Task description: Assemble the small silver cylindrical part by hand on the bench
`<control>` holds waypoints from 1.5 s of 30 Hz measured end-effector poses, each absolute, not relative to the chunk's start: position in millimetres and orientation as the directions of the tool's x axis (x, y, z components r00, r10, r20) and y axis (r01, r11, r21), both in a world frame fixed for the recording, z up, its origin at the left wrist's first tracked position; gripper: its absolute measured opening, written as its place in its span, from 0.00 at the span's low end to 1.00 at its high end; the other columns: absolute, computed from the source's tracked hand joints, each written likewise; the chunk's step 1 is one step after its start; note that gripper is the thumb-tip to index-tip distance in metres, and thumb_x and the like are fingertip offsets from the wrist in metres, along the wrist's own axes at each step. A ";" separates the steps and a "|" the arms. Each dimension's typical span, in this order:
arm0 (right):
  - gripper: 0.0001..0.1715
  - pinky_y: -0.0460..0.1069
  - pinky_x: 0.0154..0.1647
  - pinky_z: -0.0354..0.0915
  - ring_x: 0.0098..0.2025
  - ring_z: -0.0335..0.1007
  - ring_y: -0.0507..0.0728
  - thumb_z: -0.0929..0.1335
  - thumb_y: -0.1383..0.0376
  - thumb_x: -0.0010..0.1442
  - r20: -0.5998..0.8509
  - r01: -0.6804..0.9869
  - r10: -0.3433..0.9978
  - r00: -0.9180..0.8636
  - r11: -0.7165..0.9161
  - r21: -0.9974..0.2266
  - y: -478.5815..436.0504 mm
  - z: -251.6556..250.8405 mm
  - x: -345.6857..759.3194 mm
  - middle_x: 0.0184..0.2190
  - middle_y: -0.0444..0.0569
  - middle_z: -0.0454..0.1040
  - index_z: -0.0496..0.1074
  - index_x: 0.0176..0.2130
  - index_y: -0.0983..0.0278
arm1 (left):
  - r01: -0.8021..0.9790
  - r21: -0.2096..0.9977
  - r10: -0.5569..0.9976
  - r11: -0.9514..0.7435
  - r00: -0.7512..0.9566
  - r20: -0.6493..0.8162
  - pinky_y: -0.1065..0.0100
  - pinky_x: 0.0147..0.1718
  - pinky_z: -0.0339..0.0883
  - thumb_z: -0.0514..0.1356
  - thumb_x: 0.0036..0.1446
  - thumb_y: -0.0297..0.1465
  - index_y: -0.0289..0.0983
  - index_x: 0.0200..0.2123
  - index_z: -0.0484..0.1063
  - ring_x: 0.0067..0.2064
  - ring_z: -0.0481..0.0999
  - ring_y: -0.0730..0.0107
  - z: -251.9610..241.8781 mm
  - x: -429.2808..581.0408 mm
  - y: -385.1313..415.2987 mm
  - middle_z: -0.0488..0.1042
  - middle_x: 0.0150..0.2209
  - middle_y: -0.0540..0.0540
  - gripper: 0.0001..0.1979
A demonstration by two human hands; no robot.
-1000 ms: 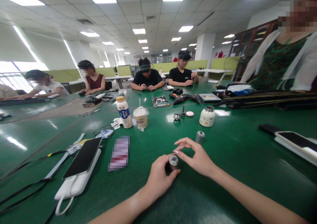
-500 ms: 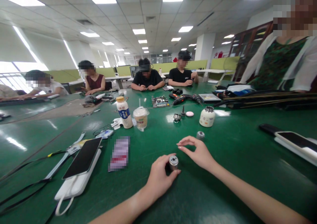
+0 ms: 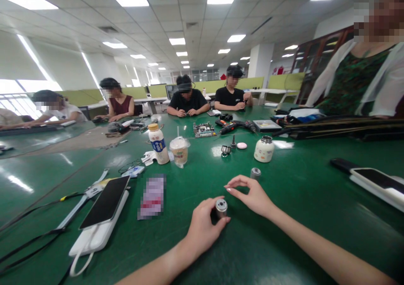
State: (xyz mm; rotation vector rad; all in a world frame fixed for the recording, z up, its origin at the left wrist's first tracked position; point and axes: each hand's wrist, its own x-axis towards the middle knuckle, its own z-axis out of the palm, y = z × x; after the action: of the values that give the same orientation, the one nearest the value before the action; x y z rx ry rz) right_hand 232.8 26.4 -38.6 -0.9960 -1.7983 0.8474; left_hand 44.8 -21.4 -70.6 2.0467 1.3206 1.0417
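Note:
My left hand wraps its thumb and fingers around a small motor-like metal cylinder. The cylinder stands upright on the green table, its top face with dark holes turned up. To the right and slightly farther off, my right hand hovers apart from it. Its thumb and index fingertips come together in a pinch; anything between them is too small to make out. Just beyond the right hand a second similar metal cylinder stands on the table, its lower part partly covered by the hand.
Ahead are a cream jar, metal ring parts, a pink disc, a drink cup and a bottle. Farther lie a circuit board and a power drill. A phone lies left. Several people are around the table.
The right hand's thumb and index fingertips have dipped slightly and drawn closer together. The left hand and its metal cylinder stay in place.

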 end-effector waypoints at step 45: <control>0.09 0.54 0.47 0.70 0.40 0.77 0.57 0.72 0.65 0.52 0.349 0.405 0.889 -0.296 0.448 -0.797 45.2 -75.9 248.9 0.36 0.48 0.79 0.74 0.37 0.62 | 0.548 0.728 0.912 -0.411 0.240 0.334 0.60 0.44 0.68 0.66 0.49 0.29 0.40 0.49 0.73 0.42 0.75 0.59 -71.2 45.0 -22.6 0.77 0.40 0.45 0.22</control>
State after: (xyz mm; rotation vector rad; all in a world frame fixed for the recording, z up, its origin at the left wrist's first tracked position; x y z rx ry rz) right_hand 248.9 45.2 -75.9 -1.0917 -1.8864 0.7521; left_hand 45.0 -22.6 -71.2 2.0520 1.3321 1.0354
